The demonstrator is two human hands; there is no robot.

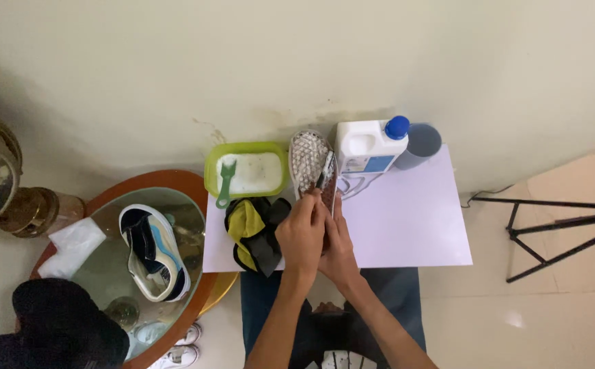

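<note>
Both hands meet at the near end of a shoe (311, 162) that lies sole-up on the white board (407, 219); its sole is pale with a waffle pattern. My left hand (302, 234) grips the shoe's near end from the left. My right hand (339, 247) presses against it from the right, fingers reaching up the shoe's side, where a small dark object (325, 179) sits; what it is I cannot tell. A black and yellow cloth (253, 229) lies just left of my left hand.
A green tub (210, 171) of white foamy liquid holds a green brush (225, 183). A white jug with a blue cap (369, 147) and a grey cup (420, 145) stand by the wall. Another sneaker (153, 253) lies on the round glass table (188, 188). A tripod (557, 232) stands right.
</note>
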